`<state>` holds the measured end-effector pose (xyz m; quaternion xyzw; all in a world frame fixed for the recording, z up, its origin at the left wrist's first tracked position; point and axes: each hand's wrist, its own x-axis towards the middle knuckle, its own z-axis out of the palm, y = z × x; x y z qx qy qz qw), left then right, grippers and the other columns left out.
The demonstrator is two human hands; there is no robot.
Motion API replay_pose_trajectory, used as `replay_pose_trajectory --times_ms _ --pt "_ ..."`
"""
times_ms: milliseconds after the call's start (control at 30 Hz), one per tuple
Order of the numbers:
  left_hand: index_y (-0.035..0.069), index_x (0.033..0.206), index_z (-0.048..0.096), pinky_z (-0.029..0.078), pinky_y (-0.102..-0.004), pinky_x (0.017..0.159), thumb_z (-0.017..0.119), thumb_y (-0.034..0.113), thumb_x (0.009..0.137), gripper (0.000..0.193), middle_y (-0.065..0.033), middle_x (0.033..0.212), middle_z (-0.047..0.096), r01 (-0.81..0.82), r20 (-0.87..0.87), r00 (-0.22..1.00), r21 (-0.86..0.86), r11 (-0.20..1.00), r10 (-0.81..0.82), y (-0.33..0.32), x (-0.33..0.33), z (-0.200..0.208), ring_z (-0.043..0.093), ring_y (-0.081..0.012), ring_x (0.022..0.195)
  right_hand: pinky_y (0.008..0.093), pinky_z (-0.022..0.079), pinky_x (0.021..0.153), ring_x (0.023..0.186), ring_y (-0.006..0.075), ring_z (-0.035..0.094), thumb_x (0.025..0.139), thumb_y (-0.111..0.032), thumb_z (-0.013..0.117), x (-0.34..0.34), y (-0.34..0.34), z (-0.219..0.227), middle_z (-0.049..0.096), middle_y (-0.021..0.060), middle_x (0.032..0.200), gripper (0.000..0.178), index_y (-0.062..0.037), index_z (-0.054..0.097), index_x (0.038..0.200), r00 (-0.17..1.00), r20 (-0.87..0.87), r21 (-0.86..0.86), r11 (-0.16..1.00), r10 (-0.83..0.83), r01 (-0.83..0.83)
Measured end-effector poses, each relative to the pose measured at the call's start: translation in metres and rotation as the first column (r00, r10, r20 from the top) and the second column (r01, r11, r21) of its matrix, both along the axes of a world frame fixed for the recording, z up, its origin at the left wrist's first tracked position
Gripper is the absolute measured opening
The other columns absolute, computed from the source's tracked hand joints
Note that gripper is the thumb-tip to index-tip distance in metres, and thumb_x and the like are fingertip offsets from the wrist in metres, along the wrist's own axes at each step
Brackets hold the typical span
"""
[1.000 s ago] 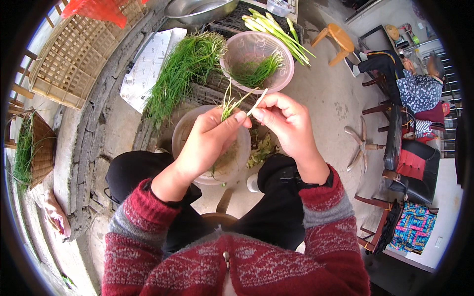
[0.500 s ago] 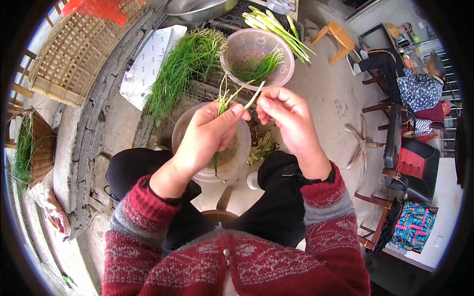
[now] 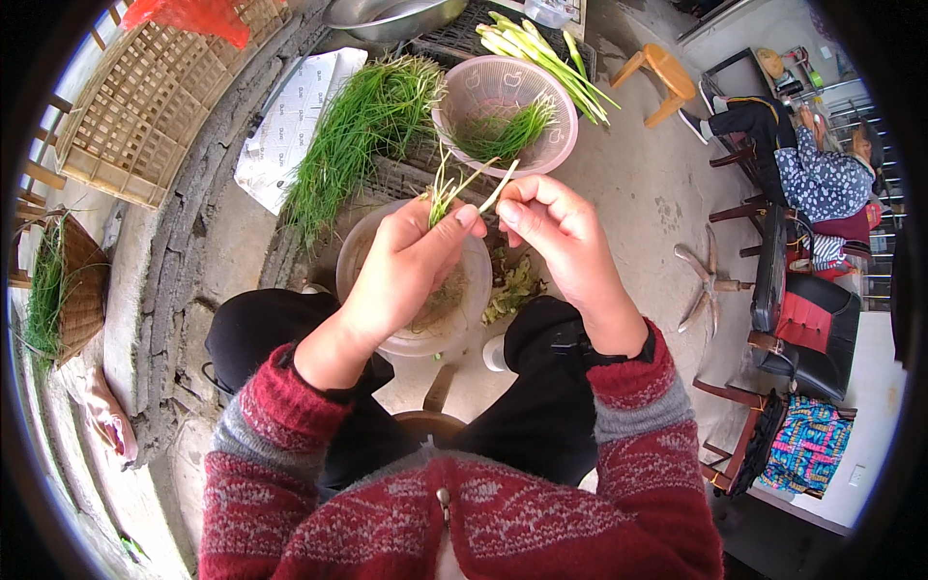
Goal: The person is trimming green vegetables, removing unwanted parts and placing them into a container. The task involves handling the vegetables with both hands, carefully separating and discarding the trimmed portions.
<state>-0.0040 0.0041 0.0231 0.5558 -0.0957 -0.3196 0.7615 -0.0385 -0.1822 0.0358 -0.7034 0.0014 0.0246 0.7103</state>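
Pinched in my left hand (image 3: 411,256) is a small bunch of thin chives (image 3: 442,196), pale root ends pointing up. One pale stalk (image 3: 500,188) slants away to the right, and my right hand (image 3: 556,227) is closed at it with thumb and forefinger. Below both hands stands a whitish plastic tub (image 3: 474,304) with loose bits inside, partly hidden by my left hand. Beyond them is a pink mesh basket (image 3: 448,106) holding some chives (image 3: 512,133). To its left lies a large heap of long chives (image 3: 362,135).
Long pale-green stalks (image 3: 541,58) lie behind the basket beside a metal basin (image 3: 396,19). Wilted leaves (image 3: 514,285) are right of the tub. A wooden stool (image 3: 657,82), chairs and a seated person (image 3: 822,174) are at right. Woven baskets (image 3: 145,116) stand at left.
My right hand has shifted slightly left along the pale stalk, closer to my left hand. The seated person at right has changed posture a little.
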Motion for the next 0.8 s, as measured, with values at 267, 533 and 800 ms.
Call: replay_pose_trajectory --times_ms 267,533,800 --pt "0.004 0.094 0.059 0.023 -0.0194 0.045 0.049 0.023 0.101 0.022 0.009 0.059 0.038 -0.038 0.117 0.993 0.056 0.998 0.031 -0.004 -0.002 -0.002 0.031 -0.0016 0.05 0.0226 0.048 0.077 0.086 0.0089 0.061 0.093 -0.005 0.061 -0.001 0.006 0.0 0.064 0.0042 0.092 0.011 0.003 0.06 0.1 0.997 0.069 0.068 0.997 0.023 -0.028" --pt "0.004 0.093 0.06 0.029 -0.0185 0.052 0.052 0.02 0.099 0.019 0.0091 0.066 0.043 -0.051 0.271 0.962 0.143 0.988 0.01 -0.002 -0.004 -0.002 0.035 -0.001 0.059 0.0233 0.043 0.069 0.073 0.0087 0.053 0.094 -0.009 0.057 0.002 -0.008 0.002 0.059 0.0014 0.081 0.008 -0.0018 0.06 0.092 0.982 0.096 0.02 0.987 -0.162 0.161" --pt "0.005 0.095 0.061 0.033 -0.0172 0.059 0.054 0.016 0.098 0.013 0.0094 0.075 0.049 -0.006 0.116 0.993 0.07 0.998 -0.002 0.0 -0.003 0.002 0.039 0.0 0.068 0.024 0.043 0.067 0.074 0.0087 0.054 0.1 -0.02 0.049 -0.003 0.002 0.0 0.059 0.0021 0.082 0.022 -0.0014 0.058 0.092 0.998 0.009 -0.136 0.989 -0.062 0.063"
